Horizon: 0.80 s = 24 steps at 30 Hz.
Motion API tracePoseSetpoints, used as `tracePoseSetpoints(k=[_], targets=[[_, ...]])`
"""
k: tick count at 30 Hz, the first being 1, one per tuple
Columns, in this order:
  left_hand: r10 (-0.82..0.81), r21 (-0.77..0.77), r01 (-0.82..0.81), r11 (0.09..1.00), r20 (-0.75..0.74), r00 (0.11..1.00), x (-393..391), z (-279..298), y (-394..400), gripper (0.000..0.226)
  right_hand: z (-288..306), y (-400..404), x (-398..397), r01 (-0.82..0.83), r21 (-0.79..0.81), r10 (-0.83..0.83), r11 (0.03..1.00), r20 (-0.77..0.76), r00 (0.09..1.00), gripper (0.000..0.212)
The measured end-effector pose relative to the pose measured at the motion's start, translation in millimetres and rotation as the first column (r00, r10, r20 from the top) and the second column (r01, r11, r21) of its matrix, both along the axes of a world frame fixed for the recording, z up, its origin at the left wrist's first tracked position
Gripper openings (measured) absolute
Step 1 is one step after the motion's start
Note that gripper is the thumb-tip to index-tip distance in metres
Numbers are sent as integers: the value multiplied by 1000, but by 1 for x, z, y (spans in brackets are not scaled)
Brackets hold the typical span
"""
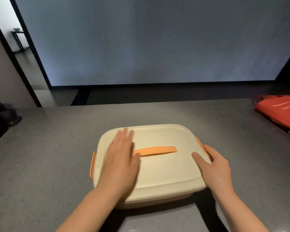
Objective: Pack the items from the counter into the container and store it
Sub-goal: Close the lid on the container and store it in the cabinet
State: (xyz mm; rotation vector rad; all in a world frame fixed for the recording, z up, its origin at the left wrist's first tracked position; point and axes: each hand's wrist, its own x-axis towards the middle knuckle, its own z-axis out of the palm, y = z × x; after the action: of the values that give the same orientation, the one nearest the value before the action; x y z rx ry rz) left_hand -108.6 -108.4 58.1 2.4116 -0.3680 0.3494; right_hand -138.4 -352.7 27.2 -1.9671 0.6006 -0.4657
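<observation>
Lidded cream container (157, 168), hands (120, 158) atop

Smooth matt cream plastic is seen on the container lid (157, 168), with orange plastic for its handle (156, 150) and side clips (92, 164). A speckled grey, stone-like matt finish is shown by the counter (40, 156). The red bag (281, 111) looks like cloth.

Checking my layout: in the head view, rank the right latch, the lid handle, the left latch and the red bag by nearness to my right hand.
1. Right latch: under the right hand's fingers.
2. Lid handle: lid centre, to its left.
3. Left latch: container's far left edge.
4. Red bag: counter's far right.
</observation>
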Motion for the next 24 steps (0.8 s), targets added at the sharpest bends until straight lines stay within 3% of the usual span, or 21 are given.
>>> tracePoseSetpoints(k=[4,9,13,17,20,24], targets=[[-260,272,264,926,-50,964,9,-1,-60,62,0,-2,0,4,-19,-4,1000,-5,1000,53],[-268,452,295,842,-123,955,10,-22,-83,58,3,-1,-1,18,-85,-13,996,55,998,46],[-265,461,293,838,-125,956,10,-25,-84,58,10,-1,-3,-9,-234,25,972,65,998,33],[-277,415,298,859,-111,954,9,-21,-85,57,21,0,-6,-96,-397,74,913,-69,995,38],[-245,253,253,934,-63,967,7,-15,-74,52,22,13,-9,-227,-596,102,770,-237,966,44],[8,173,-9,985,8,1000,-1,-15,-12,52,13,62,-7,-512,-634,315,579,-405,858,57]])
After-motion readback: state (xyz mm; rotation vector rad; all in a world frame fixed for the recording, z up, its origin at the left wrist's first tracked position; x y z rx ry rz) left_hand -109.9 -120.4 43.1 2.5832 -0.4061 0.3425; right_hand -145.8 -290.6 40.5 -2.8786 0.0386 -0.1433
